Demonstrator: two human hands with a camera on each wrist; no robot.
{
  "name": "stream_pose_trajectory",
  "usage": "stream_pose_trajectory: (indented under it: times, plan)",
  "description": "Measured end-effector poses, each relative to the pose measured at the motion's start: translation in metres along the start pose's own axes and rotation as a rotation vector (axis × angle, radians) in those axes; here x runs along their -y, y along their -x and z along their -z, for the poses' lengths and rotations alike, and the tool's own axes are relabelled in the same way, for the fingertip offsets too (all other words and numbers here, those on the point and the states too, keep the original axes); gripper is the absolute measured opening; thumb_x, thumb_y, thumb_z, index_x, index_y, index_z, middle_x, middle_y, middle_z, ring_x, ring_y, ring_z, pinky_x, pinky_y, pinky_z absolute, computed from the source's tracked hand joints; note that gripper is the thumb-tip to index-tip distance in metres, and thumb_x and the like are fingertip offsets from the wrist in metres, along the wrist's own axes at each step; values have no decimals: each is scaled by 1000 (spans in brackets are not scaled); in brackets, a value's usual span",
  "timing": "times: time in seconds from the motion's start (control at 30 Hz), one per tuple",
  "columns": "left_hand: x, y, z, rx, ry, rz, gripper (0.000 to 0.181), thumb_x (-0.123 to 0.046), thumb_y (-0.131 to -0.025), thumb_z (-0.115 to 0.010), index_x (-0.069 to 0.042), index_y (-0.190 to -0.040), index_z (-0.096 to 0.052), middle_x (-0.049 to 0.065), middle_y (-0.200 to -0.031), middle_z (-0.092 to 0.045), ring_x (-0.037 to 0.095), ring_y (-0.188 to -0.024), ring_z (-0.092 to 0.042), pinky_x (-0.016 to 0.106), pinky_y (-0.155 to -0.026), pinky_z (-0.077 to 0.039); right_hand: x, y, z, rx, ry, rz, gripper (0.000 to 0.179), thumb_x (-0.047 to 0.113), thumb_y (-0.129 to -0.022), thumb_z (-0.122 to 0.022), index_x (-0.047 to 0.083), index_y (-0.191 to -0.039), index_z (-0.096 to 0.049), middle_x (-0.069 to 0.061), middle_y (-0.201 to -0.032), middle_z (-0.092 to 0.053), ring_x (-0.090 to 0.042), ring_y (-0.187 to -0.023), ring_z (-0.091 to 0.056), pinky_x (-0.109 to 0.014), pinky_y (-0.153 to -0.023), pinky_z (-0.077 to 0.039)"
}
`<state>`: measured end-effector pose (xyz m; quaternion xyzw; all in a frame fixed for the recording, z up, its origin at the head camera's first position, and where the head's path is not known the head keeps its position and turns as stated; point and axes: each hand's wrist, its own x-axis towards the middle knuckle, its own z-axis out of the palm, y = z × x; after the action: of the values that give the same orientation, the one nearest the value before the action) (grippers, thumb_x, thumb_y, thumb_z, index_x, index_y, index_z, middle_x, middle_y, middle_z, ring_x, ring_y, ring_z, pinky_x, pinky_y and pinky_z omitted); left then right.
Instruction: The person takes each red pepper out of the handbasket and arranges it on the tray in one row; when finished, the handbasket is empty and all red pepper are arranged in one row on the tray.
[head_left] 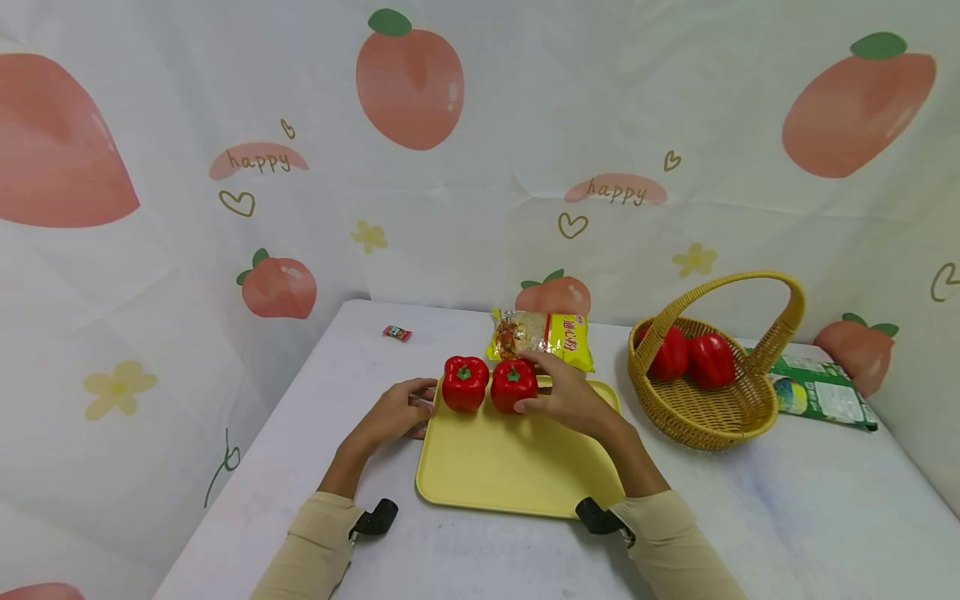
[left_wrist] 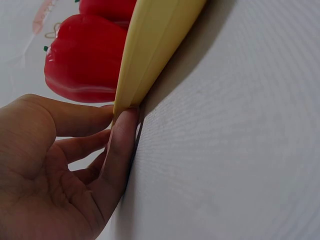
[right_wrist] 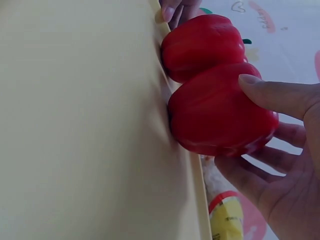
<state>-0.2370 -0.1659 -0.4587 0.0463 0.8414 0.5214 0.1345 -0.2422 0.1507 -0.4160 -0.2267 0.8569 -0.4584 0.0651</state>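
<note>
Two red bell peppers stand side by side at the far left part of a yellow tray (head_left: 517,475). My right hand (head_left: 564,395) holds the right-hand bell pepper (head_left: 513,388), thumb on its near side and fingers round its far side, as the right wrist view shows. Beside it is the left bell pepper (head_left: 464,383), with no hand on it. My left hand (head_left: 396,410) pinches the tray's left rim between thumb and fingers; in the left wrist view the fingertips (left_wrist: 126,120) are right at the rim, low by the white tabletop.
Behind the tray lies a yellow food packet (head_left: 542,337). A wicker basket (head_left: 705,437) with a tall handle stands to the right, two red bell peppers (head_left: 711,361) inside. A green packet (head_left: 821,392) lies beyond it. One small red wrapper (head_left: 397,333) is at the back left.
</note>
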Motion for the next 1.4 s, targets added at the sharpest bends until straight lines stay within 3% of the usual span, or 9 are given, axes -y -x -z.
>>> stream_pose_trajectory:
  times: [1.0, 1.4]
  plan:
    - [-1, 1, 0, -2, -3, -2, 56, -9, -97, -65, -2, -151, -54, 18, -134, -62, 23, -104, -67, 33, -71, -66, -2, -5, -3, 17, -2, -6, 84, 18, -88, -86, 3, -159, -43, -16, -158, -50, -39, -137, -57, -55, -115, -48]
    - [-2, 0, -1, -13, -8, 12, 57, -8, -96, -64, -3, -152, -55, 17, -135, -63, 23, -102, -67, 32, -71, -65, -1, 3, 1, -2, -40, -3, 85, 24, -90, -86, 4, -160, -41, -18, -158, -49, -44, -138, -57, -58, -112, -50]
